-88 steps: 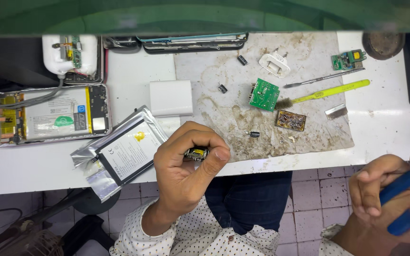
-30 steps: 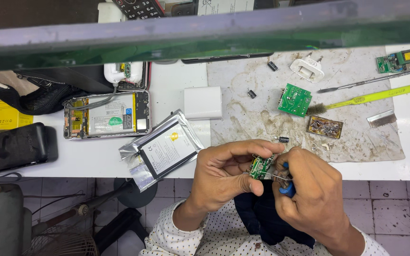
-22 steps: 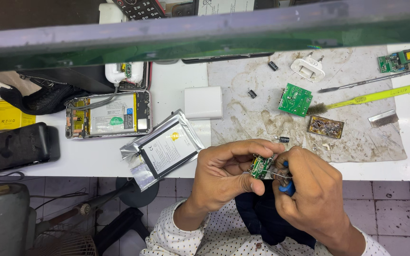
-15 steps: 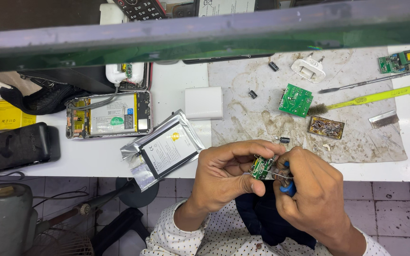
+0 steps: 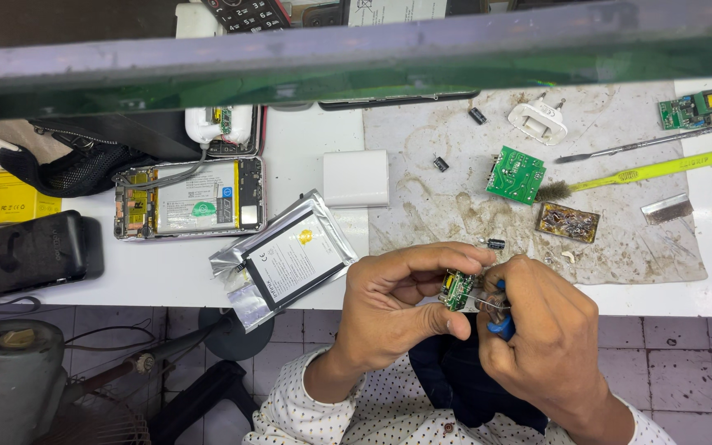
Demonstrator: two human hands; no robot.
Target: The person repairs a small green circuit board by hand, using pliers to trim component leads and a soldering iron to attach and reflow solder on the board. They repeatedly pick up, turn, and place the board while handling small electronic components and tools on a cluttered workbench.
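Here the left hand [image 5: 389, 309] pinches a small green circuit board [image 5: 456, 290] just off the white table's [image 5: 306, 177] front edge, while the right hand [image 5: 541, 330], gripping a blue-handled tool [image 5: 500, 325], works its tip on the board, so the next touch probably needs a steady hold

The small circuit board [image 5: 456, 290] looks like matt green laminate with shiny metal parts. The battery pouch [image 5: 288, 262] is glossy, wrinkled silver foil. The work mat [image 5: 620, 239] is rough, stained grey. The white block [image 5: 356, 178] is smooth plastic.
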